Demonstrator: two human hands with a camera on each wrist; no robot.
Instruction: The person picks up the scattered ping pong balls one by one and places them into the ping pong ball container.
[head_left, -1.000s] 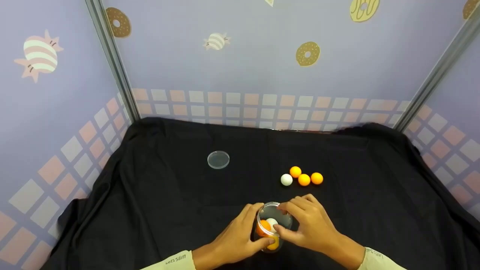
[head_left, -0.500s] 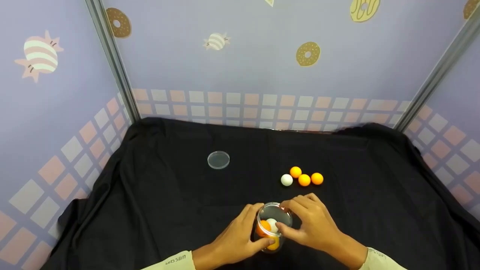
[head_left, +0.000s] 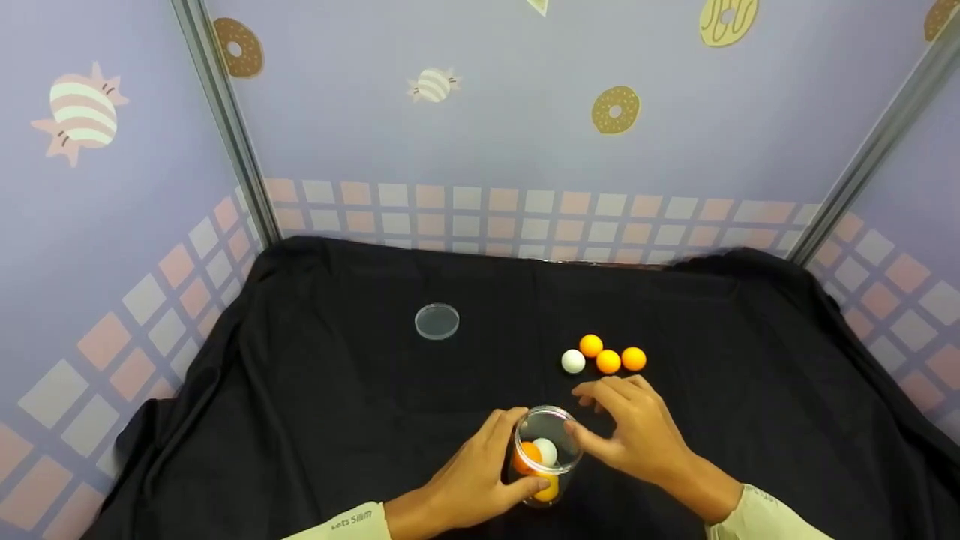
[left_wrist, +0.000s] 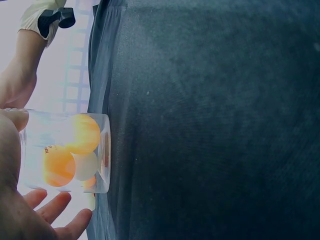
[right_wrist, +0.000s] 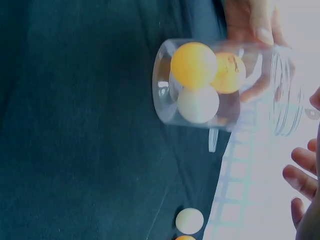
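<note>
My left hand (head_left: 474, 476) grips a clear plastic jar (head_left: 561, 436) from the left side, fingers around the back and thumb across the front. Inside lie a white ping-pong ball (head_left: 545, 451) and orange ping-pong balls (head_left: 527, 455), piled toward the bottom, as the right wrist view also shows through the jar wall (right_wrist: 230, 112). The jar's mouth is uncovered. My right hand (head_left: 637, 435) is beside the rim on the right, holding nothing, with its fingers spread apart from the thumb and the thumb tip close to the rim.
Beyond the right hand, a white ping-pong ball (head_left: 573, 361) and several orange ones (head_left: 608, 361) sit clustered on the black cloth (head_left: 360, 420). A clear round lid (head_left: 437, 321) lies farther back to the left. Patterned walls (head_left: 480, 135) enclose the table on three sides.
My right hand has drawn back from the jar's mouth, moving slightly right and away, with its fingers parting from the thumb. The left hand and jar have stayed put.
</note>
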